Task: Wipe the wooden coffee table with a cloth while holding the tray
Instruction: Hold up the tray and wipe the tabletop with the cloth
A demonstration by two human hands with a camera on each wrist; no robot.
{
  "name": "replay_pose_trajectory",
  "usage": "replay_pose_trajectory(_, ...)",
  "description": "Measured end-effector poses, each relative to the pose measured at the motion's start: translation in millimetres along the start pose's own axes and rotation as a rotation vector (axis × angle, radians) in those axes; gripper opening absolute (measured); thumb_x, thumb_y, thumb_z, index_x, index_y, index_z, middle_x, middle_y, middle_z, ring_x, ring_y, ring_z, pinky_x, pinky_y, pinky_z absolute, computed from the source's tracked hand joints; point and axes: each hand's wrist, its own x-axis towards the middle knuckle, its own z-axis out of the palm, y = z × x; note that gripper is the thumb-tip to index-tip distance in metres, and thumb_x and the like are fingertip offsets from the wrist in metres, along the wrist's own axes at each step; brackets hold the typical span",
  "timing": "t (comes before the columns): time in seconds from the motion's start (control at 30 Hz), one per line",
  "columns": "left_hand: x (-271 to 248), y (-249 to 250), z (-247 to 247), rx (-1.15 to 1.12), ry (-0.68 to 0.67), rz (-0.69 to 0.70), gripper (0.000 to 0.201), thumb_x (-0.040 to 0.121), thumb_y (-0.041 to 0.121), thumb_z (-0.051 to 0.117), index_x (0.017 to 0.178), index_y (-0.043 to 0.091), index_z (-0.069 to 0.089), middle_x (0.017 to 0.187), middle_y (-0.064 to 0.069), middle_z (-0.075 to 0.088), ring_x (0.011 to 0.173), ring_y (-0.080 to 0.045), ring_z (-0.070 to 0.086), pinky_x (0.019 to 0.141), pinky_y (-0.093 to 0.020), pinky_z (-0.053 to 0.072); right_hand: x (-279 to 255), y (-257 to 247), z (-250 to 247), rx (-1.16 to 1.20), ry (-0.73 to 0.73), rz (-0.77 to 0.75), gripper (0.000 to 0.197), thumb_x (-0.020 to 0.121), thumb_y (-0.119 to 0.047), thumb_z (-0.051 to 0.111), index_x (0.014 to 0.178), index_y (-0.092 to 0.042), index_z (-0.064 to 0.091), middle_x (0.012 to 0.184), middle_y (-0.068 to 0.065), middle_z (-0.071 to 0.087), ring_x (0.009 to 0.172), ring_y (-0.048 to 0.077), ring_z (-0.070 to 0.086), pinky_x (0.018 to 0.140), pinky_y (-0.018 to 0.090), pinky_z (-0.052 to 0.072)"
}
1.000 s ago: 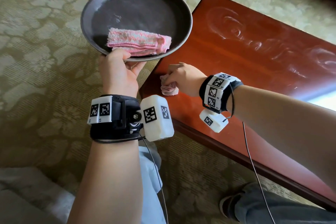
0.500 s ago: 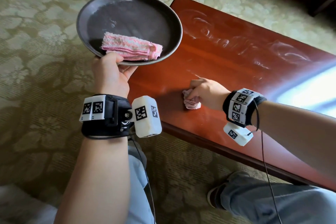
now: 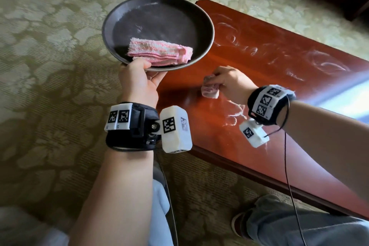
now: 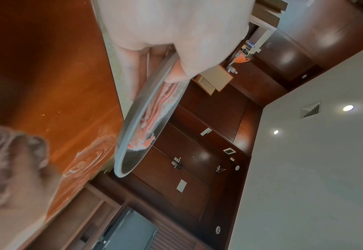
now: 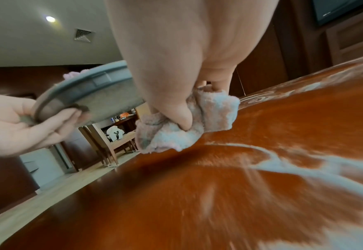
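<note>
The right hand [image 3: 229,81] has its grip clenched round a bunched pink cloth [image 3: 209,91], thumb dug into the folds and the wad pressed flat on the wooden worktop [image 3: 279,78] near its left end. The left hand [image 3: 137,82] grips the near rim of a round dark tray [image 3: 159,12], thumb over the lip and fingers beneath, holding it in the air just beside the worktop's corner; a second folded pink cloth [image 3: 159,52] lies in it, close to the thumb. Pale swirled smears mark the worktop beyond and to the right of the wiping hand. To do this step well, I judge the cloth should stay flat under even pressure and travel in overlapping strokes toward those smears, while the tray is kept level so the folded cloth does not slide off. The only markings visible are black-and-white square code tags on the wrist bands [image 3: 267,102]; no brand or readable writing shows.
</note>
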Motion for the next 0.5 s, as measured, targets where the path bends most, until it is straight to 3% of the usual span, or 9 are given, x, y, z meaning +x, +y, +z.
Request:
replay_pose_trajectory(0.1,8.4,-0.2,6.0,-0.038,0.002,0.005,0.046,0.084,-0.008,0.041,0.128,-0.009,0.055,0.115,-0.03,0.067,0.094,-0.034,0.073,0.081,-0.045,0.061,44.3,3.9,6.8,-0.009,0.015,0.005,0.045,0.078,0.005,0.066,0.111,-0.025,0.075,0.103,0.007,0.065,0.094,0.032,0.062,0.077,0.041,0.055)
replay_pose_trajectory(0.23,20.8,-2.1,8.2,-0.03,0.015,0.007,0.049,0.084,-0.007,0.041,0.131,-0.006,0.052,0.117,-0.03,0.066,0.096,-0.035,0.073,0.08,-0.046,0.061,86.0,-3.8,4.2,0.096,0.002,0.061,0.044,0.077,0.008,0.062,0.11,-0.019,0.075,0.114,0.011,0.069,0.104,0.03,0.063,0.088,0.038,0.053)
replay_pose_trajectory(0.3,23.5,-3.6,8.1,-0.01,0.004,0.014,0.051,0.083,-0.007,0.04,0.133,-0.004,0.052,0.119,-0.029,0.066,0.097,-0.035,0.073,0.08,-0.046,0.06,101.9,-7.9,2.5,0.067,-0.069,0.206,0.028,0.081,0.007,0.056,0.088,-0.015,0.071,0.099,0.013,0.067,0.091,0.03,0.06,0.077,0.035,0.048)
replay_pose_trajectory(0.37,24.8,-5.3,8.2,0.0,-0.006,0.013,0.053,0.082,-0.007,0.039,0.133,-0.003,0.052,0.12,-0.029,0.065,0.098,-0.035,0.072,0.081,-0.047,0.06,112.8,-7.4,7.3,-0.044,-0.186,0.315,0.026,0.086,-0.001,0.049,0.069,-0.021,0.049,0.081,0.005,0.055,0.077,0.025,0.052,0.068,0.035,0.042)
replay_pose_trajectory(0.5,24.0,-9.4,12.2,-0.008,-0.009,0.006,0.053,0.083,-0.009,0.038,0.133,-0.003,0.052,0.117,-0.028,0.066,0.095,-0.035,0.073,0.077,-0.046,0.06,115.2,-2.2,19.8,-0.08,-0.29,0.324,0.016,0.089,-0.004,0.048,0.078,-0.015,0.047,0.08,0.004,0.053,0.074,0.026,0.054,0.066,0.037,0.047)
